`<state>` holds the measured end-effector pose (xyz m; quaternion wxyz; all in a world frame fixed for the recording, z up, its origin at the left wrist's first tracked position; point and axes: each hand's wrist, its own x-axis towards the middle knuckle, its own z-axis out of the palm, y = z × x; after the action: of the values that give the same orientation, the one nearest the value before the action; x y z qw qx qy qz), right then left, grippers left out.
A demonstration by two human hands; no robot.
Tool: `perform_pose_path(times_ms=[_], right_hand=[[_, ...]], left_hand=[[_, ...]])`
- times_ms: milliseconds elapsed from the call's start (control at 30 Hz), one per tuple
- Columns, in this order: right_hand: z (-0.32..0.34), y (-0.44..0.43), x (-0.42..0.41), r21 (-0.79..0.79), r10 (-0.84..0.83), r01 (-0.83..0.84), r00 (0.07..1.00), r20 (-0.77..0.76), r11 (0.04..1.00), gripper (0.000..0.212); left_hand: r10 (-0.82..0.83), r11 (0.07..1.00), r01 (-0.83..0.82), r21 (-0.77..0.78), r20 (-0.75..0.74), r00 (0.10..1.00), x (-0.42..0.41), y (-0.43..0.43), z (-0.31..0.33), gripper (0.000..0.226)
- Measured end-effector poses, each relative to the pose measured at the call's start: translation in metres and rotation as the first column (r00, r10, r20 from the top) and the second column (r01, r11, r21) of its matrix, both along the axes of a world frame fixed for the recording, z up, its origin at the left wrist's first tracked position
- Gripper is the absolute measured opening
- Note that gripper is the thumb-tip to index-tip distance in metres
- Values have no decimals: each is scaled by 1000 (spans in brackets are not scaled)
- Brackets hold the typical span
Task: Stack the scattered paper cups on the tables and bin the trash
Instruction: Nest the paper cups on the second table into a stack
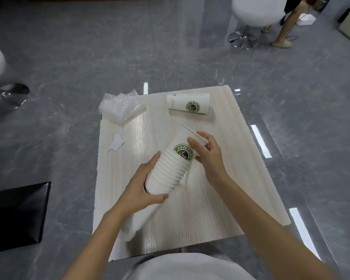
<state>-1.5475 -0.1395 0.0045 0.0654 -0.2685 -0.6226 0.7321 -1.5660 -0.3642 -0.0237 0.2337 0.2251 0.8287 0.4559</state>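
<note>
A long stack of white paper cups (168,170) with a green round logo is held tilted over the pale wooden table (220,188). My left hand (141,186) grips the lower part of the stack. My right hand (206,150) holds the top cup at its rim, thumb on the logo side. One more white cup (188,103) with the same logo lies on its side near the table's far edge. A crumpled piece of bubble wrap (121,107) sits at the far left corner. A torn scrap of white paper (116,142) lies at the left edge.
A black square object (16,215) stands on the grey floor to the left. White stools with chrome bases stand at far left (6,96) and far right (251,13). A person's legs (285,31) are beside the far stool.
</note>
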Motion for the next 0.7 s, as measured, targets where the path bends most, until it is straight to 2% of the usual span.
perform_pose_path(times_ms=[67,200,367,533,700], right_hand=[[-1,-4,5,61,58,-59,998,31,996,76],[1,-4,13,209,89,-100,994,64,973,65],[5,-10,20,350,118,-95,992,-46,932,53],[2,-20,24,366,99,-50,988,-118,929,36],[1,-20,22,373,122,-66,984,-129,926,33]], left_hand=[[2,1000,-2,3,0,1000,0,4,2,108],[-7,1000,7,25,9,1000,0,7,3,107],[-15,1000,15,22,2,1000,0,10,2,107],[-20,999,19,31,9,1000,-3,12,4,108],[-21,998,19,55,36,999,-4,15,5,108]])
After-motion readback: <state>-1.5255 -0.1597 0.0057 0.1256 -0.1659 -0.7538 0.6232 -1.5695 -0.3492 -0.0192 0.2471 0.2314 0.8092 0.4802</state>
